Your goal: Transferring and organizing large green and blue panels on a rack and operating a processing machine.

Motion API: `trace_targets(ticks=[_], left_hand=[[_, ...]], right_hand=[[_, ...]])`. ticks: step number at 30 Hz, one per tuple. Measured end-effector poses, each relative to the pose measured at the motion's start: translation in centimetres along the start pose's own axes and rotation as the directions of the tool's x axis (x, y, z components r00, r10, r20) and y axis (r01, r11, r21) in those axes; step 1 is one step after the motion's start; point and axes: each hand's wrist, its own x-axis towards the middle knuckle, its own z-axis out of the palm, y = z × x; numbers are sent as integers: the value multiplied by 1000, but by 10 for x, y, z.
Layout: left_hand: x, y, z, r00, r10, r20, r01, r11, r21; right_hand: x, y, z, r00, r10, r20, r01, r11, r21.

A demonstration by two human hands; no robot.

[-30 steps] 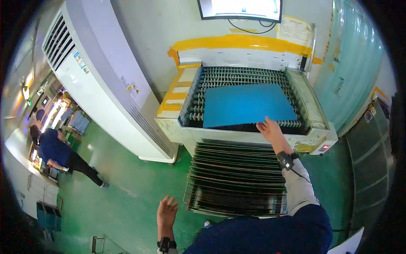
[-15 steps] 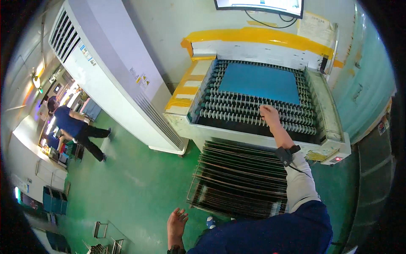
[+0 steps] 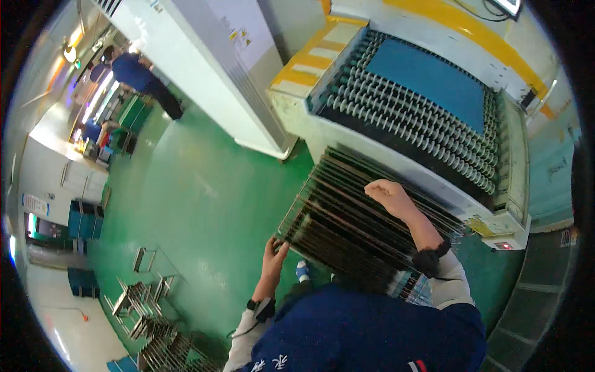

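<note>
A wire rack (image 3: 300, 199) stands directly in front of the person, packed with thin dark panels (image 3: 347, 217) set on edge in close rows. The left hand (image 3: 271, 260) is at the rack's near left corner, its fingers bent around or just beside the frame; whether they grip it, I cannot tell. The right hand (image 3: 390, 197) is over the upper part of the rack, its fingers curled and drawn together; whether they pinch a panel edge is hidden. Each wrist wears a dark strapped device (image 3: 429, 257).

Just beyond the rack is a roller conveyor (image 3: 372, 146) with rows of pale disc rollers (image 3: 396, 115). A flat blue panel (image 3: 427, 80) lies on the far part of these rollers, well apart from both hands. Yellow tape (image 3: 304, 74) bands the conveyor's left side, and a red light (image 3: 504, 246) glows at its near right corner. Left of it rises a tall white air conditioner (image 3: 204, 80). Farther off across the green floor (image 3: 204, 186), a co-worker (image 3: 133, 71) in a dark blue top is at a lit bench. Metal racks (image 3: 142, 304) are clustered at lower left.
</note>
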Motion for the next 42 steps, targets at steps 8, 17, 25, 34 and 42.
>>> trace_targets(ticks=[8,17,25,34,42], left_hand=[[4,8,-5,995,55,83,-53,998,-28],[5,-3,-35,977,72,201,-73,997,-4],[9,-25,-56,951,149,270,-147,989,-26],[20,-39,-58,953,188,237,-195,981,8],[27,-55,-83,881,305,363,-355,932,78]], right_hand=[[-79,-27,57,992,45,120,-63,988,144],[-139,-33,139,980,126,156,-162,957,242],[-167,-53,189,998,61,-4,-61,998,12],[-190,-19,228,998,8,-65,-50,738,-673],[-174,18,229,976,79,-203,-208,621,-756]])
